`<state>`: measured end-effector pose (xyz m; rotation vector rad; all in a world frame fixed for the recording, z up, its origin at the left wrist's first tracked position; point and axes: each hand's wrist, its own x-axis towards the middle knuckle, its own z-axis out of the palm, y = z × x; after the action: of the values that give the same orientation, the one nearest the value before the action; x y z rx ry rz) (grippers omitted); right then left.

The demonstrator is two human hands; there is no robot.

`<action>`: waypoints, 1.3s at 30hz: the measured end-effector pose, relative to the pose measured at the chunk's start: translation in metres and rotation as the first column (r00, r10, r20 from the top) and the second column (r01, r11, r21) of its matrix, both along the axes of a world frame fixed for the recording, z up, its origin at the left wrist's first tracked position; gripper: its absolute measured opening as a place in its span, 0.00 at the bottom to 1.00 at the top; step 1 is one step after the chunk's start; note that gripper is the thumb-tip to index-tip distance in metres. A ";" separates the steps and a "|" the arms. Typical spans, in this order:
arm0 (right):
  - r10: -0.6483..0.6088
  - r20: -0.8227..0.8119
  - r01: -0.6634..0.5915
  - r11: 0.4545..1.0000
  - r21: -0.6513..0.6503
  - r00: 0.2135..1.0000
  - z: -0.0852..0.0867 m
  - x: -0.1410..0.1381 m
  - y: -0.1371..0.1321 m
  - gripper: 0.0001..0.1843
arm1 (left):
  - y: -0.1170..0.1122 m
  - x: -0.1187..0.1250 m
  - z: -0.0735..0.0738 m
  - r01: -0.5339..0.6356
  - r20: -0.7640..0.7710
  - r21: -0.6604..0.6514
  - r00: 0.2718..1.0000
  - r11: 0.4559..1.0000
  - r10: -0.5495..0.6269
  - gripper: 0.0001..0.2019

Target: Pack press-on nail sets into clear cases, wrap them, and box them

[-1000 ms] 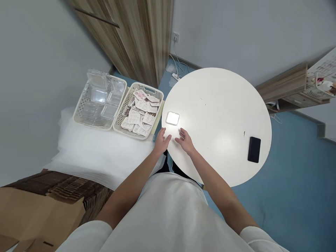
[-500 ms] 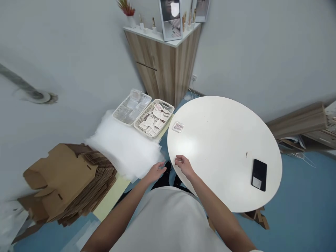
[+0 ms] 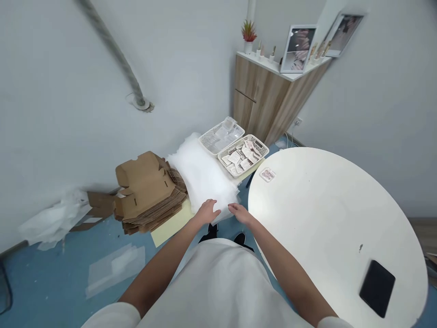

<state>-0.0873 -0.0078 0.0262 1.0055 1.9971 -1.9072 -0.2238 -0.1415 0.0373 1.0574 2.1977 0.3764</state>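
My left hand (image 3: 207, 211) rests with fingers spread on the near edge of a stack of white foam sheets (image 3: 201, 175). My right hand (image 3: 240, 213) hovers just right of it, at the stack's near corner, fingers loosely curled and holding nothing I can see. A small clear packet with pink contents (image 3: 267, 174) lies on the round white table (image 3: 327, 214) near its far left edge, away from both hands.
Left of the foam lies a pile of flattened cardboard boxes (image 3: 146, 191). Beyond the foam stand two white baskets, one with clear plastic trays (image 3: 221, 135), one with printed cards (image 3: 243, 156). A black phone (image 3: 377, 288) lies at the table's right. A wooden cabinet (image 3: 269, 98) fills the corner.
The view has swung left. Both hands left the table edge near the small packet and moved left to the foam stack. The packet stays on the table.
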 end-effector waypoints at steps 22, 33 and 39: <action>0.119 0.210 -0.224 0.766 0.602 0.970 -0.041 -0.142 -0.028 0.25 | 0.003 -0.073 -0.079 -0.482 0.497 0.033 0.768 0.875 0.404 0.29; 0.172 0.141 -0.222 0.741 0.634 0.975 -0.028 -0.138 -0.042 0.21 | 0.015 -0.083 -0.095 -0.832 0.659 0.007 0.421 0.554 0.624 0.13; -0.200 0.195 0.047 0.804 0.593 0.960 -0.032 -0.146 -0.022 0.37 | 0.004 -0.079 -0.093 -0.850 0.673 0.012 0.396 0.526 0.625 0.13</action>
<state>-0.2330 -0.0293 -0.0056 1.4662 2.4586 -1.1231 -0.3026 -0.1377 -0.0555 -0.0899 1.8756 1.3819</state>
